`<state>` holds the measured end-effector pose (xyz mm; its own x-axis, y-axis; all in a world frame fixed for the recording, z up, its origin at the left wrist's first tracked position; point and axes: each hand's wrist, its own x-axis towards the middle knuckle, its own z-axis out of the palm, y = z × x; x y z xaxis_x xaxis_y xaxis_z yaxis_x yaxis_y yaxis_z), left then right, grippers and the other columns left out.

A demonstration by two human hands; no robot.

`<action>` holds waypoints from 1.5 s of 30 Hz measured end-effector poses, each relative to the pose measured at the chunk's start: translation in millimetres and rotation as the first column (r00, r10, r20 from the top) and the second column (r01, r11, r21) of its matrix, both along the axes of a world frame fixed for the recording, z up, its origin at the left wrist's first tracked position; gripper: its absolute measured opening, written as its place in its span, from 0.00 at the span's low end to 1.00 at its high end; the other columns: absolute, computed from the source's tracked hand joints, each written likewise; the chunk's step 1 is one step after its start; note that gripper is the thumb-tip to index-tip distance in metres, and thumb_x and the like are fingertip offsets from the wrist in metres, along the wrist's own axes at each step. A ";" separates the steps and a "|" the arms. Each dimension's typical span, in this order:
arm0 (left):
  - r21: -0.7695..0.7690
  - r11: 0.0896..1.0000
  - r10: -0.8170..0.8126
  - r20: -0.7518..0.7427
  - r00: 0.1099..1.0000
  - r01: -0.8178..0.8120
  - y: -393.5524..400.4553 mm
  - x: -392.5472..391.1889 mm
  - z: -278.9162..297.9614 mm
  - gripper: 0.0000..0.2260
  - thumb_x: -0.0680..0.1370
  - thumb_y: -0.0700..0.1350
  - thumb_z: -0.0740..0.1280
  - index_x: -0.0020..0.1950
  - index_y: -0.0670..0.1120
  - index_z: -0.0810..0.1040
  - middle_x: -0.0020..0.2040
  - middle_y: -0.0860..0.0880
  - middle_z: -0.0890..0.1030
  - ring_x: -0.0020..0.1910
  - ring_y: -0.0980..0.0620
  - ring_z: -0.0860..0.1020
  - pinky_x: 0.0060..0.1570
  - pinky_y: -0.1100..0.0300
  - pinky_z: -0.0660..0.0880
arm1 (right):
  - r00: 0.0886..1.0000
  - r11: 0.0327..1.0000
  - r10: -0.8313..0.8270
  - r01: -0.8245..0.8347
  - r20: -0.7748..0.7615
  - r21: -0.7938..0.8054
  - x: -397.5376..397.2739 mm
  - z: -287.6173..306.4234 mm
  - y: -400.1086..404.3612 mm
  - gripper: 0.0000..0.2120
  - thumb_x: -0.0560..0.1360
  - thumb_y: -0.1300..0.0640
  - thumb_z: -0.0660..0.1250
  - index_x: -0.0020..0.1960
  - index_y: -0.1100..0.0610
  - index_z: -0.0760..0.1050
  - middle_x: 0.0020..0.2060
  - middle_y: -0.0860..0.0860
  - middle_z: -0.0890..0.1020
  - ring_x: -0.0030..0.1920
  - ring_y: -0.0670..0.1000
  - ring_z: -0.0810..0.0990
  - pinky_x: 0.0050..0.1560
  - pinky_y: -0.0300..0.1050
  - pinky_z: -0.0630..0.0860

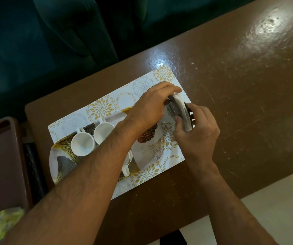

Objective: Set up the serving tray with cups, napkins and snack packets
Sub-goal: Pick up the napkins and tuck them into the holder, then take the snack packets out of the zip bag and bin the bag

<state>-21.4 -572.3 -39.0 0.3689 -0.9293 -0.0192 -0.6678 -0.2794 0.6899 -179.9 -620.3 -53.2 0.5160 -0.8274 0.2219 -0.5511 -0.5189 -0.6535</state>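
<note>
Brown and glossy, the table (230, 85) runs beside a dark green sofa (62, 32), with a flower-patterned placemat (106, 105) laid on its near end. On the mat sits the serving tray (151, 149), white with gold leaf drawings. Two white cups (83, 145) stand side by side toward its left end, and a third cup (127, 163) peeks out from under the left forearm.

By my reading, the napkin step is in hand. Both hands meet over the tray's far right corner around a small folded bundle (181, 110), grey and white; I cannot tell for certain whether it is napkins or a holder. The left hand (152, 105) curls over its top, fingertips pinching the upper edge. The right hand (196, 137) grips it from below and beside, thumb pressed against its near face.

Next the bundle wants lowering flat onto the bare right part of the tray, well apart from the cups. Something yellow-green (2, 221), blurred, lies at the lower left; possibly snack packets, though that is unclear
</note>
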 end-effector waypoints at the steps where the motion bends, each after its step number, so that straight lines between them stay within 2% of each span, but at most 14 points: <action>1: 0.007 1.000 0.005 0.018 1.000 -0.005 1.8 -0.1 0.6 0.22 0.78 0.28 0.67 0.70 0.45 0.79 0.66 0.48 0.79 0.66 0.51 0.77 0.64 0.61 0.77 | 1.000 1.000 -0.007 0.007 -0.010 -0.009 0.3 1.1 0.9 0.18 0.74 0.58 0.73 0.61 0.63 0.80 0.52 0.56 0.83 0.52 0.54 0.82 0.52 0.52 0.81; 4: 0.014 0.998 0.054 0.049 0.997 -0.054 9.8 -0.3 5.3 0.20 0.81 0.34 0.68 0.72 0.45 0.76 0.70 0.49 0.78 0.70 0.51 0.75 0.70 0.56 0.74 | 0.999 0.998 -0.022 0.021 -0.023 -0.055 3.0 7.0 4.6 0.21 0.73 0.56 0.73 0.63 0.64 0.78 0.56 0.58 0.82 0.56 0.56 0.81 0.56 0.52 0.80; 8: 0.051 0.986 0.150 0.140 0.979 -0.159 39.4 1.2 17.3 0.20 0.83 0.43 0.66 0.76 0.47 0.73 0.74 0.49 0.76 0.74 0.50 0.72 0.73 0.57 0.67 | 1.000 0.991 -0.004 0.006 0.014 -0.137 13.7 18.7 14.6 0.22 0.76 0.52 0.71 0.65 0.64 0.78 0.59 0.59 0.81 0.61 0.57 0.79 0.61 0.49 0.78; 12: 0.093 0.967 0.205 0.265 0.942 -0.236 88.3 7.5 30.4 0.23 0.83 0.50 0.64 0.77 0.46 0.70 0.75 0.46 0.74 0.76 0.46 0.70 0.77 0.52 0.62 | 0.995 0.971 0.096 -0.090 0.018 -0.223 33.6 30.0 32.4 0.22 0.78 0.51 0.70 0.66 0.65 0.78 0.61 0.61 0.81 0.64 0.59 0.78 0.64 0.56 0.77; 15: 0.120 0.947 0.247 0.319 0.915 -0.298 133.7 17.9 40.5 0.24 0.84 0.52 0.62 0.78 0.45 0.68 0.76 0.45 0.72 0.77 0.46 0.68 0.79 0.52 0.57 | 0.981 0.945 0.190 -0.196 -0.048 -0.264 52.1 37.1 55.7 0.23 0.79 0.49 0.68 0.67 0.64 0.77 0.64 0.61 0.80 0.67 0.60 0.77 0.67 0.57 0.74; 22: 0.187 0.871 0.357 0.397 0.845 -0.455 262.6 40.9 52.4 0.28 0.83 0.57 0.60 0.81 0.46 0.63 0.79 0.46 0.69 0.79 0.47 0.65 0.81 0.49 0.54 | 0.895 0.874 0.400 -0.437 -0.197 -0.213 95.7 39.7 144.9 0.26 0.81 0.44 0.64 0.71 0.61 0.75 0.71 0.60 0.76 0.74 0.60 0.71 0.72 0.60 0.69; 25: 0.206 0.834 0.402 0.410 0.819 -0.512 322.0 43.2 54.8 0.29 0.82 0.57 0.59 0.80 0.45 0.64 0.79 0.44 0.69 0.79 0.45 0.66 0.81 0.46 0.57 | 0.858 0.843 0.466 -0.505 -0.217 -0.184 111.8 41.3 190.7 0.26 0.80 0.43 0.65 0.71 0.59 0.74 0.71 0.60 0.75 0.74 0.60 0.71 0.72 0.61 0.69; 33: 0.256 0.730 0.504 0.425 0.752 -0.634 475.3 32.3 51.3 0.29 0.82 0.57 0.58 0.80 0.44 0.65 0.78 0.44 0.69 0.79 0.46 0.65 0.80 0.45 0.59 | 0.715 0.713 0.661 -0.693 -0.228 -0.109 142.7 42.7 329.1 0.26 0.80 0.44 0.65 0.71 0.59 0.74 0.70 0.58 0.76 0.74 0.60 0.71 0.73 0.59 0.68; 38: 0.286 0.692 0.548 0.389 0.740 -0.663 547.9 18.8 37.7 0.29 0.82 0.57 0.58 0.78 0.42 0.67 0.77 0.44 0.71 0.77 0.44 0.68 0.78 0.44 0.62 | 0.610 0.617 0.771 -0.786 -0.183 -0.022 146.3 34.7 403.6 0.25 0.79 0.47 0.68 0.70 0.60 0.75 0.67 0.57 0.77 0.70 0.58 0.73 0.70 0.56 0.71; 41: 0.310 0.688 0.553 0.362 0.750 -0.657 575.3 7.3 26.9 0.29 0.82 0.58 0.56 0.77 0.42 0.69 0.75 0.43 0.73 0.76 0.43 0.70 0.77 0.44 0.64 | 0.506 0.527 0.845 -0.843 -0.173 0.112 144.6 25.5 434.6 0.24 0.78 0.48 0.71 0.69 0.60 0.76 0.63 0.56 0.79 0.65 0.55 0.76 0.65 0.51 0.75; 45: 0.334 0.687 0.559 0.324 0.763 -0.645 595.2 -2.0 12.7 0.28 0.82 0.58 0.55 0.74 0.43 0.74 0.73 0.44 0.76 0.74 0.45 0.72 0.76 0.46 0.66 | 0.309 0.402 0.903 -0.854 -0.299 0.331 144.8 15.3 458.6 0.25 0.76 0.46 0.68 0.68 0.59 0.77 0.59 0.56 0.80 0.60 0.57 0.78 0.59 0.50 0.77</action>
